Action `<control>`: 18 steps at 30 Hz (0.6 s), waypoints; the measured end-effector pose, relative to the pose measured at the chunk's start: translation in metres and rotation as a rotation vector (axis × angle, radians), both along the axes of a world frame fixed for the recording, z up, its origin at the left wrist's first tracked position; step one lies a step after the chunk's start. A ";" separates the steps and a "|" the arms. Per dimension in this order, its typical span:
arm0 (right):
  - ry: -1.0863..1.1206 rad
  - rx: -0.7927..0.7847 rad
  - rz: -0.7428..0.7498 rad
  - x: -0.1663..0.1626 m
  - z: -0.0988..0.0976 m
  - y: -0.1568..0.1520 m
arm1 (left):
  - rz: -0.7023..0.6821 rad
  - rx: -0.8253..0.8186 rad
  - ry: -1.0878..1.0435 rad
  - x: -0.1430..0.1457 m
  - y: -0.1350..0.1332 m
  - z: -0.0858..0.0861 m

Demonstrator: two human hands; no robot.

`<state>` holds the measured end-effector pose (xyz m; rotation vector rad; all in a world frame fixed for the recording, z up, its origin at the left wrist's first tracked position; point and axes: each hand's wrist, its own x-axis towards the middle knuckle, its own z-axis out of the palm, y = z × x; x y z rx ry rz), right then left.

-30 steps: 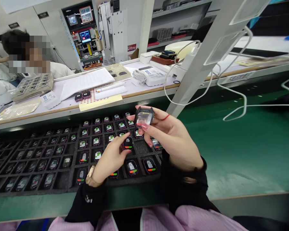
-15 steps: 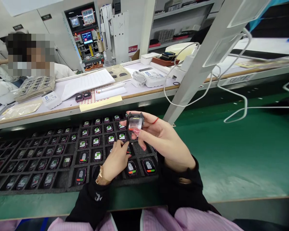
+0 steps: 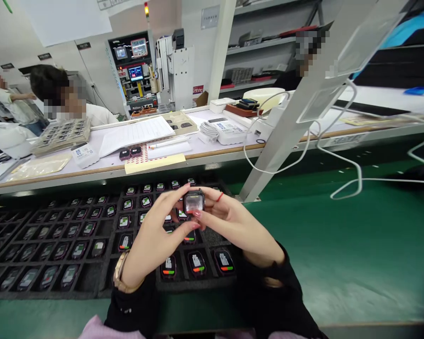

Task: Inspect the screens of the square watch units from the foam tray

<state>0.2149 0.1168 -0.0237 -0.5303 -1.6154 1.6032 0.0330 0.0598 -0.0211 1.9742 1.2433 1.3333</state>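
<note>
My right hand [image 3: 229, 219] holds a black, square smartwatch [image 3: 194, 201] without a strap, its lit screen tilted towards me. The thumb lies along the screen's lower edge and the fingers are behind the case. On the watch's left side, my left hand [image 3: 159, 230] curves around it, fingertips at the top edge and thumb just below; exact contact is partly hidden. Beneath both hands lies a dark foam tray [image 3: 108, 278] with rows of smartwatches, many lit with white-green screens or red-green bars. One lit smartwatch [image 3: 224, 262] sits in the tray's near right corner.
A raised shelf [image 3: 155, 169] runs behind the tray, bearing papers [image 3: 137, 134], a white box [image 3: 229, 131] with a coiled cable and a beige tray [image 3: 61, 134] of parts. A slanted metal post [image 3: 272, 155] with loose white cables stands at right. A person [image 3: 95, 113] sits across the shelf.
My left hand has risen from the tray to the watch in my right hand. The view has shifted, and the watch appears slightly lower.
</note>
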 end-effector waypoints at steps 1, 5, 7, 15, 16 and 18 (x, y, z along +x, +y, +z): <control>-0.016 0.004 0.009 -0.001 -0.001 0.001 | -0.001 -0.006 0.001 -0.001 0.000 -0.002; -0.043 0.016 0.014 -0.002 -0.004 0.001 | 0.010 -0.005 0.032 -0.006 0.002 -0.009; -0.043 0.012 0.018 -0.004 -0.004 0.001 | 0.014 0.010 0.049 -0.008 0.002 -0.009; -0.019 0.041 0.022 -0.003 -0.001 -0.005 | 0.077 0.073 -0.020 -0.005 0.002 -0.008; -0.026 0.074 0.016 -0.001 -0.001 -0.005 | 0.090 0.080 -0.051 -0.005 0.001 -0.008; -0.049 0.186 -0.048 0.002 -0.001 -0.004 | 0.127 0.074 -0.134 -0.004 0.000 -0.006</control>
